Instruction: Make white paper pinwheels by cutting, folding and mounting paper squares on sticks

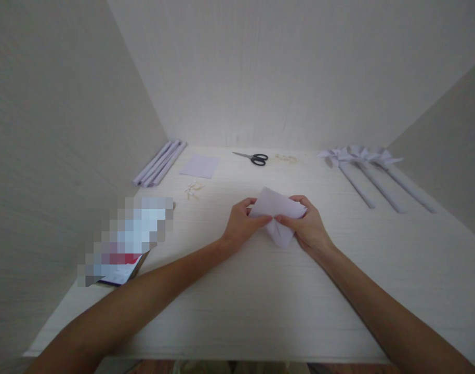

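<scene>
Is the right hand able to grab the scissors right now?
Probably not right away. The right hand and left hand both pinch the folded paper. The scissors lie farther back on the table, with nothing between, so it would need to let go first.

- I see a small paper-craft workstation: a pale wood-grain table (237,311) boxed in by plain light panels on three sides.
- Craft supplies tell me so: scissors (253,157), rolled paper sticks (159,163), a loose paper sheet (200,165).
- Finished paper pinwheels (362,156) lie at my far right.
</scene>
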Demonstrator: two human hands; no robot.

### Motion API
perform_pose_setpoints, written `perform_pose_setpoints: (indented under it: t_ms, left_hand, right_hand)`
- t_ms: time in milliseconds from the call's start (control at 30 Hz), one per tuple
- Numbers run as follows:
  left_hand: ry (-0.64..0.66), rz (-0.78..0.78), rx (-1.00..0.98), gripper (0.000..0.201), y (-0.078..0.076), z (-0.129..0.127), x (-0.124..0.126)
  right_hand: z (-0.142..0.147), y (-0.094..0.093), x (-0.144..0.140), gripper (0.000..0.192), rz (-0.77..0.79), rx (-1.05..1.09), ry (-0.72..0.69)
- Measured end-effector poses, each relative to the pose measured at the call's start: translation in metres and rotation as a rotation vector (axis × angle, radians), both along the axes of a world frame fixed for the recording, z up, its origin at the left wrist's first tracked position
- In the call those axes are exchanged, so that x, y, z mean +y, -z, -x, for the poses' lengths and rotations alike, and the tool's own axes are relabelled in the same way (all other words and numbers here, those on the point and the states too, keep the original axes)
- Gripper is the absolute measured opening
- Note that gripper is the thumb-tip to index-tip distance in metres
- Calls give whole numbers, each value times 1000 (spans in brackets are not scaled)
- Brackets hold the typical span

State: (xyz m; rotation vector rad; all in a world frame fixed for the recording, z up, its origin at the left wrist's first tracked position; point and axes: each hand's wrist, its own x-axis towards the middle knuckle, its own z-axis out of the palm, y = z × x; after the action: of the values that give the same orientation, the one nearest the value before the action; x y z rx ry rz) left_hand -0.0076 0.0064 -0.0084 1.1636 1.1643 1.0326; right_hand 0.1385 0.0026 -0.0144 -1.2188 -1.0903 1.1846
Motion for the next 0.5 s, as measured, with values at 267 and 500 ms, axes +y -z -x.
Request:
perform_pose_setpoints:
  t_ms: [267,500]
  left_hand:
    - [-95,20,-161,42,2,4,4]
    - [-147,24,-175,37,3,5,8]
  right_hand:
    - [-23,-7,8,34,-123,77,-219]
    - [-33,-1,10,20,-220,-66,-467]
